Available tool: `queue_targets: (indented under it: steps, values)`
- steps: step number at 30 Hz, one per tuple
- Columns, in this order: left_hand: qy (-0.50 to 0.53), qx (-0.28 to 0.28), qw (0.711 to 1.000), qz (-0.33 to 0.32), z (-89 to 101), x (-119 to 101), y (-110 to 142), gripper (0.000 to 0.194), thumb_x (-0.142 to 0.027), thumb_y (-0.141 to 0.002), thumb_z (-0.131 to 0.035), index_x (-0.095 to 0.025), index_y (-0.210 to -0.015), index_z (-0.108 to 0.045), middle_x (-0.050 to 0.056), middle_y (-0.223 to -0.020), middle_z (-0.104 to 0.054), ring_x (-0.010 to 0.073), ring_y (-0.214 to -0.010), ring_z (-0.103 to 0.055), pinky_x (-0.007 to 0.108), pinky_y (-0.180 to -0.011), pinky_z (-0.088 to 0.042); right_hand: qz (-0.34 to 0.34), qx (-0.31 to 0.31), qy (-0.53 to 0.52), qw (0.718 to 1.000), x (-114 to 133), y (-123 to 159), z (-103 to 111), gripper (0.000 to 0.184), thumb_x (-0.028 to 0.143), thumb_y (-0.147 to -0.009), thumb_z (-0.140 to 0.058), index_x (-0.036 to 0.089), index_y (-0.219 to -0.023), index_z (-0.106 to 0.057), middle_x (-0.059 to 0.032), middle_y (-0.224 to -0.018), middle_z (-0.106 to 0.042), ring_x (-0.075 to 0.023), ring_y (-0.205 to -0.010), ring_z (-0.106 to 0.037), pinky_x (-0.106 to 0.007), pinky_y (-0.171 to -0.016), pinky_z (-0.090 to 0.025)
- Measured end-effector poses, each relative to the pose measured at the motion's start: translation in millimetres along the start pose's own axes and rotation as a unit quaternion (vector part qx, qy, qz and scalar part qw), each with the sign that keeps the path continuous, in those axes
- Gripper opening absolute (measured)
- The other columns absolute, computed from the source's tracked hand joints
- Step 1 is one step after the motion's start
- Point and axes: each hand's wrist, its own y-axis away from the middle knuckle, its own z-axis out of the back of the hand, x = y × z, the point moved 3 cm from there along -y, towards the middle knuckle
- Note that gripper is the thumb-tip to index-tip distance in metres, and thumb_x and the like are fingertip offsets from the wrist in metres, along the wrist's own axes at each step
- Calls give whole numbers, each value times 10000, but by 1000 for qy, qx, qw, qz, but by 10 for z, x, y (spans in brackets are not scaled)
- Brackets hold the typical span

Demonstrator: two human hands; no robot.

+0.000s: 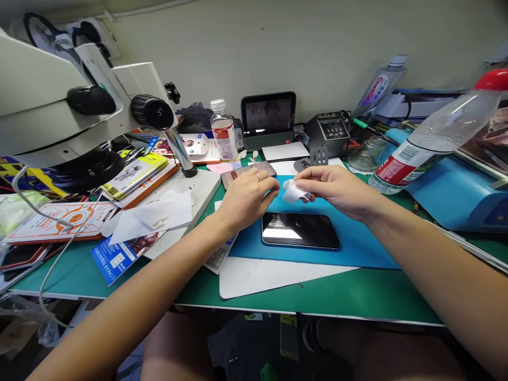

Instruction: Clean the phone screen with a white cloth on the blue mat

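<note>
A smartphone point(300, 230) lies screen up on a blue work mat point(369, 248), its black glass reflecting a bright patch at the left end. Above its far right side, my right hand point(329, 188) pinches a crumpled white wipe point(292, 191) between thumb and fingers. My left hand point(252, 193) hovers over the phone's far left corner with fingers curled together. Whatever those fingertips may hold is hidden. Behind my left hand lies another phone-like slab with a lit screen point(264, 170).
At left a microscope point(95, 114) overhangs boxes and papers. A juice bottle point(224, 132), a small display point(269, 116) and a black control unit point(331, 132) stand at the back. To the right, a red-capped bottle point(432, 143) leans near my forearm. The green table's edge point(317, 313) runs in front.
</note>
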Motion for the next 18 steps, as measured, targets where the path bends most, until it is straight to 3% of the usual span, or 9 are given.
queue_targets:
  steps: [3,6,8,13,18]
  values:
    - [50,10,999,-5,-53,-38,-7,167,-326,-972,-580,-195,-1058,-639,59,-998,-697,213,-931,-614,364,-852,-506,23,-25,-29,999,-115,12,31,269,425,-773,-797,188,-890,-751,-18,-778,-688,-135,-661,-580,-299,-636,-486]
    - [71,18,997,-6,-111,-86,38,436,-467,-902,-670,-200,-1234,-577,89,-1137,-694,242,-1025,-618,389,-899,-508,48,-70,-38,996,-190,22,-31,263,417,-766,-806,197,-887,-729,0,-740,-680,-137,-642,-600,-303,-633,-518]
    - [46,18,999,-17,-143,-131,68,504,-518,-875,-685,-189,-1241,-577,102,-1136,-701,254,-1011,-624,399,-890,-505,68,-83,-32,994,-190,45,-115,263,432,-776,-800,202,-868,-711,1,-740,-684,-149,-661,-630,-317,-656,-544]
    - [-5,-12,999,-40,-170,-197,94,152,-318,-977,-566,-191,-983,-649,58,-909,-736,202,-814,-617,341,-747,-489,115,-107,62,986,-120,131,-247,271,487,-830,-749,221,-860,-708,-10,-751,-689,-163,-666,-629,-334,-655,-533]
    - [-19,-35,997,-73,-89,-169,84,201,-253,-1010,-501,-184,-903,-657,44,-840,-739,177,-746,-590,319,-713,-472,132,-141,115,974,-107,149,-209,247,473,-855,-727,227,-861,-719,1,-731,-675,-154,-650,-601,-307,-628,-476]
